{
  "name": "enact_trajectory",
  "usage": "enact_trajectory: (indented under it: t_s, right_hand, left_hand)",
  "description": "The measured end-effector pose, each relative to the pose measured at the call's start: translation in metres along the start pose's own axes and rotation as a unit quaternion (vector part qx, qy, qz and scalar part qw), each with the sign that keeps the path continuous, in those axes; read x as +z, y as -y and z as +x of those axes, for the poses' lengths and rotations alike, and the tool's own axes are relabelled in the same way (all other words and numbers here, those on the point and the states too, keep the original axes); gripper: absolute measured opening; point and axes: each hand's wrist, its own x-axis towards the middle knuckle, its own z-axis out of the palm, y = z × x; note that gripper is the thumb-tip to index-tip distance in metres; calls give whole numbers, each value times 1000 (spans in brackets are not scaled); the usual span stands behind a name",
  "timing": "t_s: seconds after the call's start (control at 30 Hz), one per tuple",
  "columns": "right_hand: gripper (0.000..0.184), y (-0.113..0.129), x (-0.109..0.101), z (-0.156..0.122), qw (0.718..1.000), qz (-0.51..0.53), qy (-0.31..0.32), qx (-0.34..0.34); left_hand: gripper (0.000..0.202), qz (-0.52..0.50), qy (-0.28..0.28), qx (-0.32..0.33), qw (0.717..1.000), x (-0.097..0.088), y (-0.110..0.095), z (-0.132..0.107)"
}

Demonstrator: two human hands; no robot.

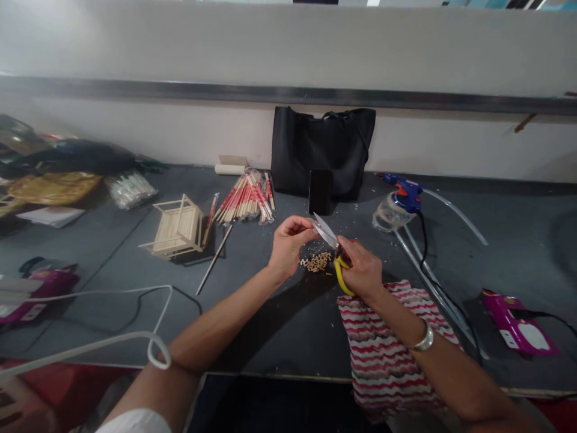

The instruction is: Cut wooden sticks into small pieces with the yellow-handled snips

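Observation:
My right hand (360, 270) is closed around yellow-handled shears (336, 252), their silver blades pointing up and left. My left hand (288, 243) pinches something small at the blade tips; I cannot make out what it is. Just below the blades lies a small pile of short cut wooden pieces (318, 261) on the dark table (279, 325). My right forearm rests on a red-and-white striped cloth (383, 355).
A small wooden stick frame (178, 228), a loose stick (214, 260) and a bundle of red-wrapped chopsticks (246, 201) lie to the left. A black bag (322, 147) and phone (320, 191) stand behind. A blue glue gun (406, 193) with glue sticks sits right. White cord (112, 343) lies at front left.

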Motion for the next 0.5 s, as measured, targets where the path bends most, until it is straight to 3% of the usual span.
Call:
enact_trajectory:
  t_s: [0.5]
  right_hand:
    - [46,6,-2,-2,998,-55,-2,4]
  left_hand:
    - [21,5,-67,-4,998,7,3,-9]
